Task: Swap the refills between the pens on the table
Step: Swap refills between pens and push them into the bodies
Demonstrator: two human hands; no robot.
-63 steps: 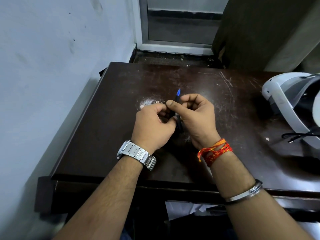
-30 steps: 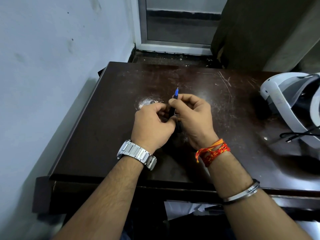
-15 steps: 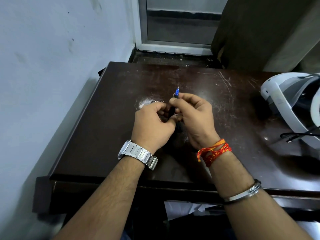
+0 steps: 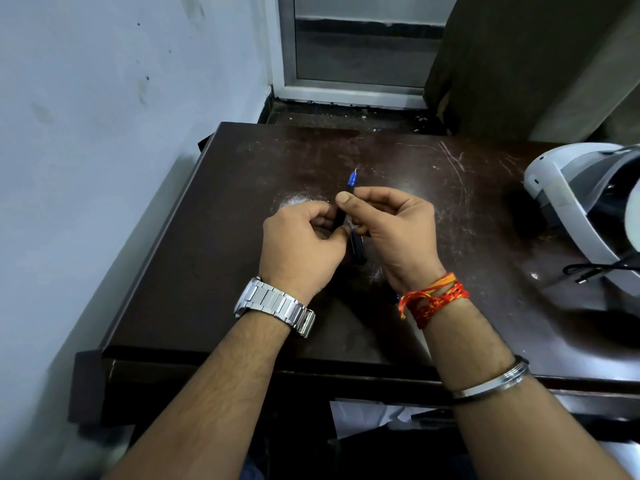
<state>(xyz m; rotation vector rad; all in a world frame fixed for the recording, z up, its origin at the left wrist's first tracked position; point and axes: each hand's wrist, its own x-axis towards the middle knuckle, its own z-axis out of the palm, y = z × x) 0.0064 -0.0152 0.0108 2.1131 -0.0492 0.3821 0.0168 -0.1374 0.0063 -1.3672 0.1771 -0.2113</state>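
1. Steel watch [image 4: 273,304] on left wrist, red thread [image 4: 434,299] on right; both hands raised over dark table [image 4: 194,271], likely for close fiddly work.
2. Left hand [image 4: 301,247] clamped on black pen barrel [image 4: 340,218], bracing it.
3. Right hand [image 4: 398,230] pinches pen near the front, thumb on top, probably twisting or seating the refill.
4. Blue tip [image 4: 352,178] points away, exposed.
5. White headset [image 4: 568,199] far right, uninvolved.

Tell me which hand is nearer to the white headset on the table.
Right. The right hand holds the pen near the middle of the table, on the side of the headset; the left hand is farther off, beyond the right hand.
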